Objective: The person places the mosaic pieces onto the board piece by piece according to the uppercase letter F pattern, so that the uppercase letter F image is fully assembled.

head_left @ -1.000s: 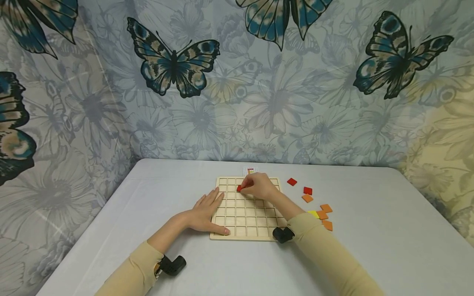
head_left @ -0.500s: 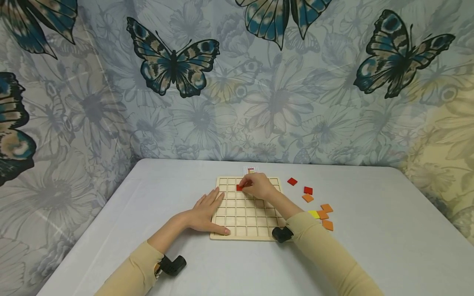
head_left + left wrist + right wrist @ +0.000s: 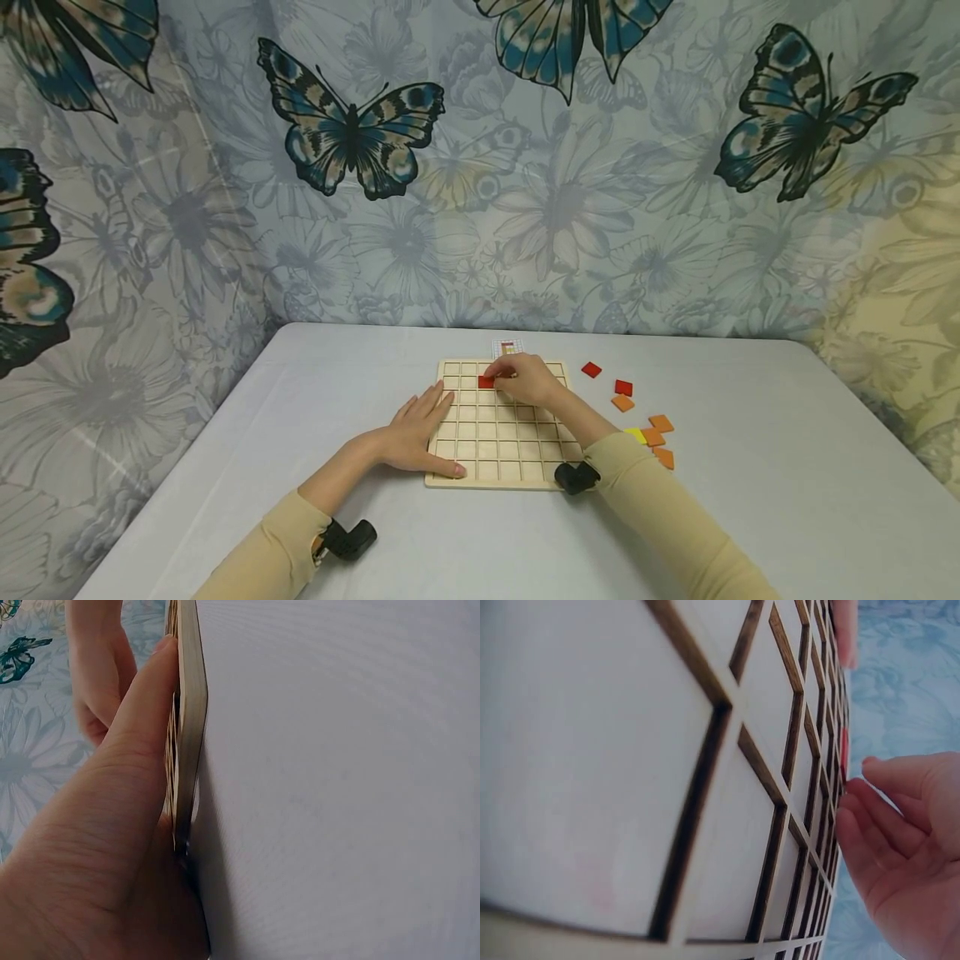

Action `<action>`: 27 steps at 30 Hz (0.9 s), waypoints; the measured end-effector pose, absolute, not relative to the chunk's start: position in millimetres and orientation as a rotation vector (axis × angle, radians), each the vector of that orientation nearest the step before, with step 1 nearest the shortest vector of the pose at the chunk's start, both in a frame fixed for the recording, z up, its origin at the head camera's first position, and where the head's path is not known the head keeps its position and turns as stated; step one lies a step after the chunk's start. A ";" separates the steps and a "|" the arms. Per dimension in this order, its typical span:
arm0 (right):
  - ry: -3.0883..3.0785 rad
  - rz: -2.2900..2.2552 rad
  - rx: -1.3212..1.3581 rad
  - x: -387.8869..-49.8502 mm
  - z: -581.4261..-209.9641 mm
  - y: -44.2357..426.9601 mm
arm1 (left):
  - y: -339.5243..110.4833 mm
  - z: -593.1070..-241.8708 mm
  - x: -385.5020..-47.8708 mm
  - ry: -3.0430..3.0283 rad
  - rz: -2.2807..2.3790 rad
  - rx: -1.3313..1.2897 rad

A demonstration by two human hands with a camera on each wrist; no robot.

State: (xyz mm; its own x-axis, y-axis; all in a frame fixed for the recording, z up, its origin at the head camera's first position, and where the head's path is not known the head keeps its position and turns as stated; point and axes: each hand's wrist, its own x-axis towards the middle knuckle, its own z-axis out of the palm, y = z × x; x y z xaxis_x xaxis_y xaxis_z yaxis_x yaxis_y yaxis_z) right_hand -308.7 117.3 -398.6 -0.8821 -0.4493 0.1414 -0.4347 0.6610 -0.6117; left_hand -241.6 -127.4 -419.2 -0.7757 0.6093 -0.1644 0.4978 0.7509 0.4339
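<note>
A light wooden grid board lies on the white table. The left hand rests spread on its left edge, thumb on the near-left corner; the left wrist view shows that thumb against the board's edge. One red tile lies in a cell of an upper row. Just right of this tile is the right hand, low over the board with bent fingers. In the right wrist view the right hand has loosely curved fingers beside the red tile, with nothing seen held.
A small printed grid card lies behind the board. To the right are two red tiles, several orange tiles and a yellow piece partly behind the right forearm. Both wrists carry black cameras.
The red tile, earlier partly covered by the right fingers and tilted, now shows more fully and lies in its cell. The right fingers have shifted slightly right, off it. The left hand has stayed put.
</note>
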 end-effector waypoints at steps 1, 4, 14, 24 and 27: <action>2.828 -1.057 -0.751 -307.9 -397.9 118.1 | -127.4 -419.3 -241.6 2.654 0.534 0.859; 2.782 -1.118 -0.700 -306.8 -396.9 122.1 | -127.5 -419.8 -241.7 2.655 0.530 0.850; 2.690 -1.321 -0.469 -310.9 -399.8 149.1 | -128.6 -422.9 -243.2 2.660 0.549 0.868; 2.610 -1.454 -0.235 -312.4 -396.5 177.0 | -127.5 -422.9 -243.0 2.666 0.535 0.867; 2.615 -1.456 -0.224 -313.4 -397.4 185.0 | -127.0 -422.1 -242.1 2.666 0.525 0.857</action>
State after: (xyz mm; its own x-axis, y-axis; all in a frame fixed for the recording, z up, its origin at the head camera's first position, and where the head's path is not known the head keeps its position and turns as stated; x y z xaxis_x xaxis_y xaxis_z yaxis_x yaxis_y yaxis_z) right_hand -313.4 185.0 -397.4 -0.9790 -0.1976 -0.0497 -0.0618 0.5206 -0.8515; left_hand -242.1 -127.0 -422.1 -0.7803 0.6043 -0.1609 0.4981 0.7562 0.4242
